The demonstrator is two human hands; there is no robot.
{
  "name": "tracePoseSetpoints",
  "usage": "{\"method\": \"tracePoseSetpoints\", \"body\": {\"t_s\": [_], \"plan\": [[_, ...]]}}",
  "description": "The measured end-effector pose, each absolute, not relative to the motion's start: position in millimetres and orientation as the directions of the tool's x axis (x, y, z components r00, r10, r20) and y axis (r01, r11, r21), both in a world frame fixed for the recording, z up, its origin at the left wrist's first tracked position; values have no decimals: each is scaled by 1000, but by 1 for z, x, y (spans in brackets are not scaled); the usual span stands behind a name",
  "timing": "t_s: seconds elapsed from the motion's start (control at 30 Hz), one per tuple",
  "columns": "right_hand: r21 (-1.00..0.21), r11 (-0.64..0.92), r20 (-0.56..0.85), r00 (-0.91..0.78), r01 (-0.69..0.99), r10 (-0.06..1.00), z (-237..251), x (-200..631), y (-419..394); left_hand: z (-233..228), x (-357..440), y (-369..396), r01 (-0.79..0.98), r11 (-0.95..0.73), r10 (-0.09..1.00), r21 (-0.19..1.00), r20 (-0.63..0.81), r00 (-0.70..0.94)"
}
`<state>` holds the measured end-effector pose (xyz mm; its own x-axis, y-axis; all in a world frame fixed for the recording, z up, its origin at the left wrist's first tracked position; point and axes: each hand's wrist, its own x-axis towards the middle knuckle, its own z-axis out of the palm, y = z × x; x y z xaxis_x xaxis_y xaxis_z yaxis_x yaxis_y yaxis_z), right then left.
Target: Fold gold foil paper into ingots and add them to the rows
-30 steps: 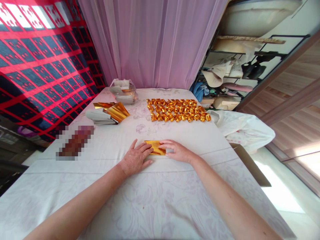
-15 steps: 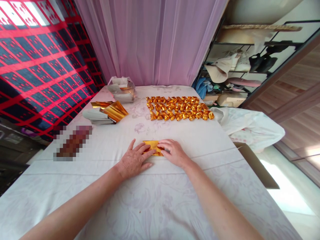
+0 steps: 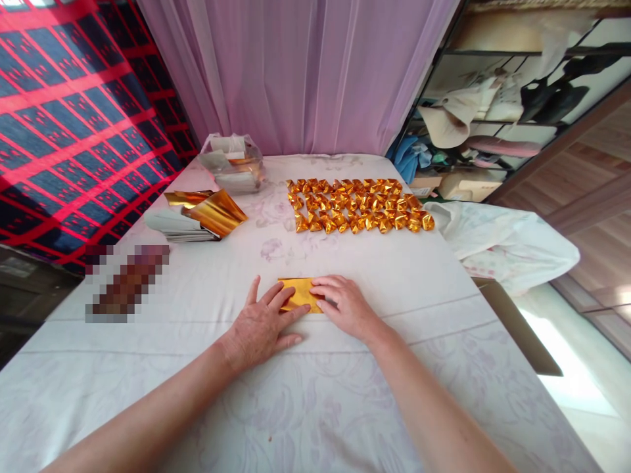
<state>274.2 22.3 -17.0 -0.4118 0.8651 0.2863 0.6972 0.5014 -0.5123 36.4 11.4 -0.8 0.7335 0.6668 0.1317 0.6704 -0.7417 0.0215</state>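
A folded strip of gold foil paper (image 3: 302, 297) lies flat on the cloth-covered table in front of me. My left hand (image 3: 261, 322) rests on its left part, fingers spread and pressing down, with the thumb on the cloth below. At the right end of the strip, the curled fingers and thumb of my right hand (image 3: 346, 304) hold the paper's edge. Beyond them, several folded gold paper ingots (image 3: 357, 205) stand in rows. A fanned stack of foil sheets (image 3: 197, 220), gold and pale grey, lies at the back left.
A clear plastic bag (image 3: 233, 164) with more paper sits at the far left corner. A pixelated patch (image 3: 131, 282) covers something on the left. The white floral tablecloth (image 3: 296, 407) extends towards me. To the right are a white bag (image 3: 513, 240) and a shelf rack (image 3: 493, 121).
My view has shifted slightly. The gold strip looks flatter and smoother, with more of its surface showing between my hands. Both hands stay on it.
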Motion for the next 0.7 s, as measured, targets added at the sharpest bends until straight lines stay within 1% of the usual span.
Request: {"method": "tracePoseSetpoints", "body": {"t_s": [0.2, 0.37, 0.7], "plan": [[-531, 476, 264, -397, 701, 879, -13, 272, 19, -3, 36, 10, 675, -738, 671, 30, 145, 727], [-541, 418, 251, -334, 730, 909, -8, 264, 13, -4, 36, 10, 667, -745, 663, 32, 151, 733], [-532, 369, 219, -297, 762, 929, -5, 259, 10, -9, 27, 13, 631, -774, 630, 56, 165, 759]]}}
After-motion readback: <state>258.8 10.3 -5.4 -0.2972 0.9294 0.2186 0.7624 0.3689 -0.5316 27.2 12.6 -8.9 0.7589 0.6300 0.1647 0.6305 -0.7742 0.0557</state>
